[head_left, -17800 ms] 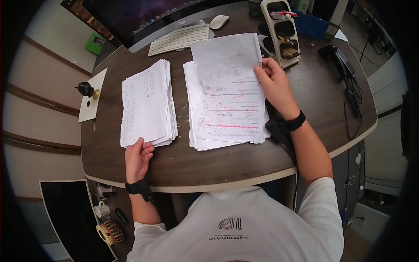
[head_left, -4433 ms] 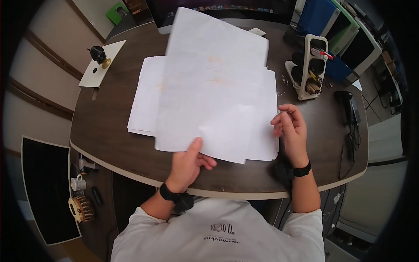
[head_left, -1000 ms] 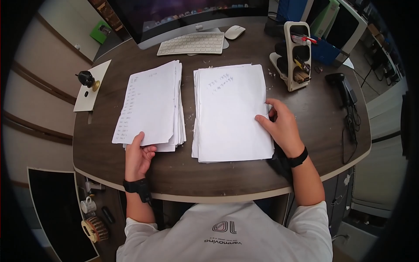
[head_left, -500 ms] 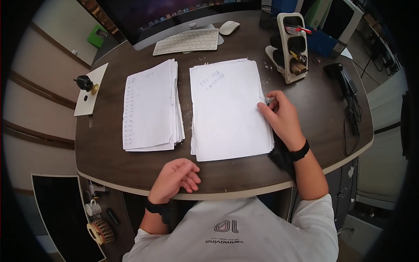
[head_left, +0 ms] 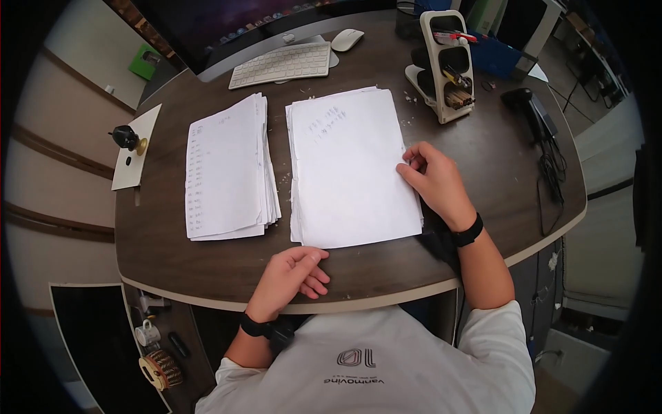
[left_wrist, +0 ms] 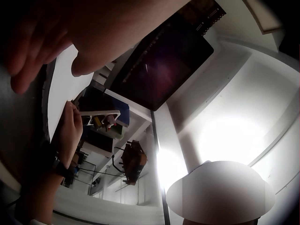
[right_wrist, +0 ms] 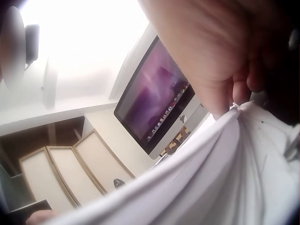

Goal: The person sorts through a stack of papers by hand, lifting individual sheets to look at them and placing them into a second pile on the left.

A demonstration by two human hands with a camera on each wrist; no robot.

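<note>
Two paper stacks lie side by side: the left stack [head_left: 227, 172], its top sheet carrying a column of handwriting, and the right stack [head_left: 352, 179], with a few handwritten lines near its top. My right hand [head_left: 441, 183] pinches the right stack's right edge between thumb and fingers; in the right wrist view, the paper [right_wrist: 187, 173] bunches into folds at the fingers [right_wrist: 240, 89]. My left hand [head_left: 289, 281] is just below the right stack's lower edge, loosely curled and holding nothing. In the left wrist view the white paper [left_wrist: 65, 79] shows beyond it.
Behind the stacks are a keyboard [head_left: 281, 64], a mouse [head_left: 347, 39] and a monitor [head_left: 227, 34]. A pen holder [head_left: 433, 76] stands at back right, near a black corded device [head_left: 531, 110]. A dark stamp-like object [head_left: 125, 138] sits on a board at left.
Since a second ago, my left hand has let go of the left stack's lower edge and moved right, below the right stack. My right hand has stayed at the right stack's right edge.
</note>
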